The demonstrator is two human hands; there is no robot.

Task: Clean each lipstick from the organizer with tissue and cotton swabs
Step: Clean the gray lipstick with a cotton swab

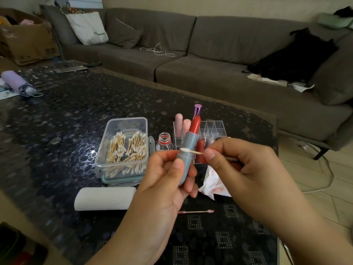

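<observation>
left hand (168,175): grips lipstick (188,150) upright, fingers curled round its grey tube. right hand (242,165): pinches swab (191,151), tip touching the tube; shaft mostly hidden. organizer (214,129): behind both hands, front partly hidden. tissue (212,185): under right hand, part hidden.

Head camera looks down, close above table (57,115).

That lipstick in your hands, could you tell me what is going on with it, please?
A person holds an open red lipstick in the left hand, while the right hand pinches a cotton swab with its tip against the grey tube. A stained tissue and a used swab lie on the table.
</observation>
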